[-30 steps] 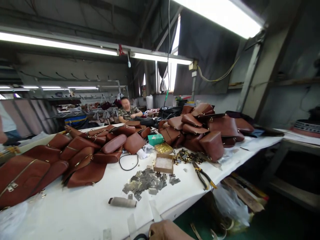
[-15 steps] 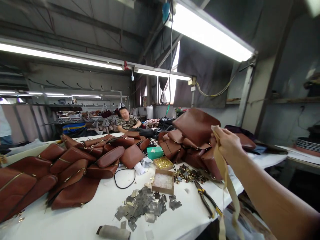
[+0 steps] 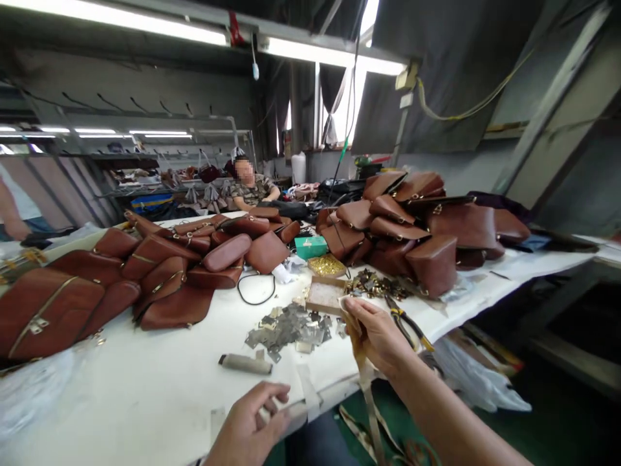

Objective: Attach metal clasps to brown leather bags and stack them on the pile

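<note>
Long, flat tan strip gripped over the white-topped table's near edge

Right hand: fingers pinched on the strip's upper end; the rest hangs past that edge. Left hand: at the same edge, fingers half-curled, thumb apart. Farther in we log an open brown cardboard box, pale contents we cannot identify. Just behind: shallow brown tray holding small gold-coloured pieces, then a rectangular green box, contents hidden.

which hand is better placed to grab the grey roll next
Probably the left: the left hand looks empty, its fingers parted, and is nearer the roll; the right hand is holding a strip.
</note>
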A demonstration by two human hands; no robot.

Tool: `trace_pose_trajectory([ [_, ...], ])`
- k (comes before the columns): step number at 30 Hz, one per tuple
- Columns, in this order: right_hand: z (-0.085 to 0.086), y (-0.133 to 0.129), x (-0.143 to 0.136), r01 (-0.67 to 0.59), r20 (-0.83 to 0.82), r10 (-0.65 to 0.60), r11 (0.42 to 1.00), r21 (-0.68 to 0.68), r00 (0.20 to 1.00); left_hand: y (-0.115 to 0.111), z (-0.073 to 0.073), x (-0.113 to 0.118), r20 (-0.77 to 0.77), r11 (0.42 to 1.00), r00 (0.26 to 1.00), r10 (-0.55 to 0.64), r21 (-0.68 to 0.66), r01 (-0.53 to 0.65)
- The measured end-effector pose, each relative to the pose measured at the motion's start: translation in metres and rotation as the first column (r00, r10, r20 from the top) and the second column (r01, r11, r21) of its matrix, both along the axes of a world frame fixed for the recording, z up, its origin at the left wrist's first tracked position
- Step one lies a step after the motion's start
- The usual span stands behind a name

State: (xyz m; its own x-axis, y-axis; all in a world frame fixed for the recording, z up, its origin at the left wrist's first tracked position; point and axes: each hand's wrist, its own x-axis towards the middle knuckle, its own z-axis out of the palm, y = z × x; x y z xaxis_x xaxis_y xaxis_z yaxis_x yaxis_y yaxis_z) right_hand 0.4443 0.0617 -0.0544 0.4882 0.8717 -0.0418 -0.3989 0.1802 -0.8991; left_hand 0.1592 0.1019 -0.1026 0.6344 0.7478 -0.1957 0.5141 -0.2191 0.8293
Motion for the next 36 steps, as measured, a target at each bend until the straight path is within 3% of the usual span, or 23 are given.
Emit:
trace_pose_trajectory([
  [3, -0.015, -0.023, -0.042, -0.064, -0.077, 0.061, 0.997, -0.040, 0.995, -0.007, -0.003, 0.032, 0.333, 0.989, 0.942, 0.053, -0.149, -0.003],
  [5, -0.022, -0.034, -0.059, -0.097, -0.090, 0.091, 0.993, -0.064, 0.992, -0.015, 0.001, 0.052, 0.495, 0.988, 0.866, 0.073, -0.155, 0.005],
  [7, -0.030, -0.044, -0.069, -0.144, -0.100, 0.138, 0.987, -0.065, 0.985, -0.024, 0.006, 0.066, 0.557, 0.994, 0.830, 0.037, -0.108, 0.028],
  [10, -0.039, -0.057, -0.074, -0.163, -0.062, 0.160, 0.985, -0.052, 0.985, -0.037, 0.008, 0.074, 0.549, 0.998, 0.836, 0.008, -0.055, 0.026],
  [15, -0.044, -0.076, -0.075, -0.184, 0.206, 0.198, 0.979, -0.082, 0.958, -0.046, 0.002, 0.071, 0.532, 0.997, 0.844, 0.069, -0.072, -0.036],
  [18, -0.047, -0.083, -0.078, -0.141, 0.276, 0.166, 0.984, -0.108, 0.947, -0.048, 0.000, 0.069, 0.505, 0.994, 0.855, 0.113, -0.068, -0.091],
  [21, -0.052, -0.088, -0.081, -0.051, 0.329, 0.083, 0.993, -0.105, 0.941, -0.047, 0.002, 0.068, 0.491, 0.979, 0.855, 0.167, 0.020, -0.202],
  [23, -0.054, -0.093, -0.081, -0.054, 0.346, 0.090, 0.992, -0.111, 0.934, -0.046, 0.002, 0.066, 0.497, 0.957, 0.854, 0.153, 0.141, -0.253],
  [26, -0.056, -0.099, -0.076, -0.187, 0.348, 0.243, 0.964, -0.187, 0.905, -0.045, 0.003, 0.063, 0.500, 0.908, 0.863, 0.073, 0.324, -0.264],
  [28, -0.057, -0.103, -0.070, -0.330, 0.313, 0.394, 0.913, -0.241, 0.864, -0.044, 0.002, 0.062, 0.503, 0.879, 0.864, 0.014, 0.406, -0.251],
  [30, -0.058, -0.105, -0.065, -0.404, 0.269, 0.465, 0.879, -0.254, 0.843, -0.044, 0.001, 0.062, 0.502, 0.853, 0.864, -0.042, 0.469, -0.231],
  [32, -0.058, -0.106, -0.063, -0.377, 0.252, 0.429, 0.897, -0.230, 0.867, -0.044, 0.000, 0.063, 0.500, 0.828, 0.863, -0.074, 0.513, -0.226],
  [36, -0.056, -0.105, -0.068, -0.216, 0.260, 0.236, 0.971, -0.105, 0.936, -0.045, -0.004, 0.064, 0.461, 0.806, 0.882, -0.095, 0.556, -0.204],
])
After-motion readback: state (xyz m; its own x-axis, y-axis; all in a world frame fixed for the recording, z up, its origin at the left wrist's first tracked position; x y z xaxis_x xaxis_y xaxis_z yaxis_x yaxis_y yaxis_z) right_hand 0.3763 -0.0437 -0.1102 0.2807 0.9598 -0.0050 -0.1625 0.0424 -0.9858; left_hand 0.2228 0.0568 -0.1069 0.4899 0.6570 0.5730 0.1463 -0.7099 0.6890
